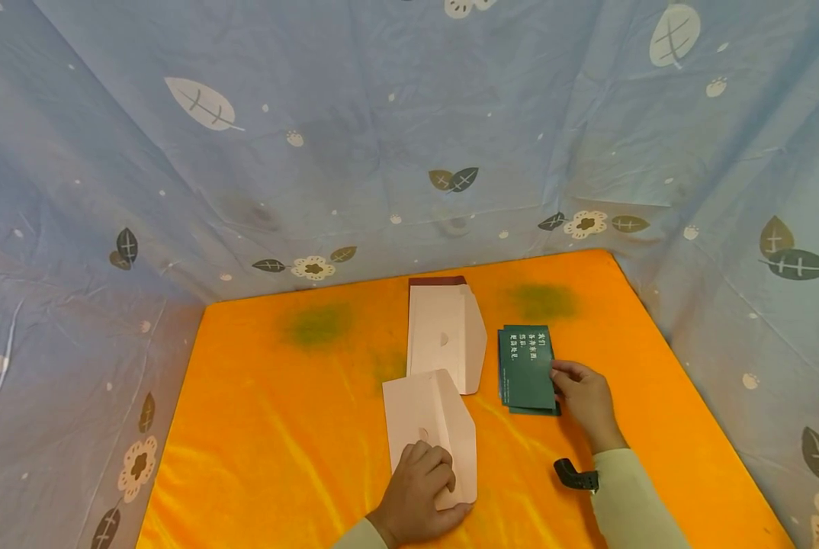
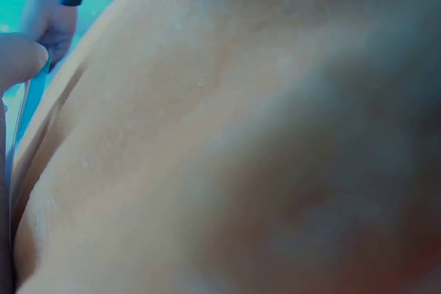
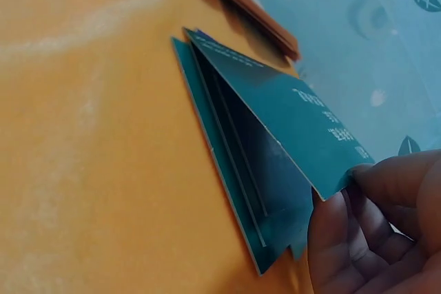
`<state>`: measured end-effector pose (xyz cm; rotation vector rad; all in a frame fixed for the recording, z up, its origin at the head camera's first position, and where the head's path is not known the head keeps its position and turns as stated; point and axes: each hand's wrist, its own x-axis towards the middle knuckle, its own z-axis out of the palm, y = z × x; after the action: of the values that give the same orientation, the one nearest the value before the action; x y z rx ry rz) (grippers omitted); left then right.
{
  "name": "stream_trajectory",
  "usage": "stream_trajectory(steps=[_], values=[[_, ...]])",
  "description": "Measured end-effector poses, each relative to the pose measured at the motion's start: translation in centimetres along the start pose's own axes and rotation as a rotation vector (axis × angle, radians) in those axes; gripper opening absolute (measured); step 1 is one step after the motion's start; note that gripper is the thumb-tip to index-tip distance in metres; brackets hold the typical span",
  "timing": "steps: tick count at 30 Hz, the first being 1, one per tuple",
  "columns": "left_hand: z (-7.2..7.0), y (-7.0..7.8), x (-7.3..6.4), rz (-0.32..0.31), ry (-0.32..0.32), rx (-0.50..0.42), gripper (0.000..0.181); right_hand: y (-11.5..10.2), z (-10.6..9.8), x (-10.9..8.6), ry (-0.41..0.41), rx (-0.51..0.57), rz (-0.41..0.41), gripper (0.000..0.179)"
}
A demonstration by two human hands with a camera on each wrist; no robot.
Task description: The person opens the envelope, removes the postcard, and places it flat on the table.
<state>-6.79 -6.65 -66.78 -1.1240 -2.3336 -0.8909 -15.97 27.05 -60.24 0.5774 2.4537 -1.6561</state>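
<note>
In the head view a pale pink envelope (image 1: pixel 409 404) lies with its flap unfolded to the right. My left hand (image 1: pixel 419 492) holds its near end, fingers bent over the paper and thumb along the lower edge. To the right is a small stack of dark green cards (image 3: pixel 220 163) with white printed characters. My right hand (image 1: pixel 588 400) pinches the top green card (image 1: pixel 529 366) at its right edge between thumb and fingers. In the right wrist view that card tilts up off the others. Skin fills most of the left wrist view.
Beyond the held envelope lies a stack of pink envelopes (image 1: pixel 437 335), a dark red edge (image 1: pixel 437 281) showing at its far end. A black strap (image 1: pixel 574 476) hangs at the right sleeve. Orange cloth (image 1: pixel 279 427) covers the table, enclosed by blue leaf-print curtains (image 1: pixel 368 137).
</note>
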Motion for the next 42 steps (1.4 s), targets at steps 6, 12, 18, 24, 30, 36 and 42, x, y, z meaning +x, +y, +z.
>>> stream_trajectory(steps=[6,12,18,24,30,36,42], values=[[0.0,0.0,0.0,-0.002,-0.002,-0.004,0.041,0.4,0.2,0.0,0.018,-0.014,-0.001,0.039],[0.1,0.0,-0.1,0.005,-0.004,-0.001,0.041,0.8,0.3,-0.3,0.074,0.008,0.011,0.038],[0.1,0.1,0.0,0.025,-0.022,-0.02,0.044,1.3,0.2,-0.8,0.09,0.035,0.027,0.039],[0.1,-0.6,0.7,0.067,-0.015,-0.069,0.048,1.7,0.3,-1.2,0.089,0.077,0.017,0.037],[-0.4,-2.2,2.2,0.091,0.004,-0.071,0.049,2.0,0.6,-1.5,0.1,0.085,-0.012,0.036],[-0.7,-3.9,3.5,0.046,-0.061,-0.092,0.045,2.3,0.8,-1.7,0.109,0.088,-0.047,0.035],[-0.7,-5.1,4.1,0.026,-0.164,-0.118,0.043,2.7,0.9,-1.8,0.097,0.096,-0.078,0.035]])
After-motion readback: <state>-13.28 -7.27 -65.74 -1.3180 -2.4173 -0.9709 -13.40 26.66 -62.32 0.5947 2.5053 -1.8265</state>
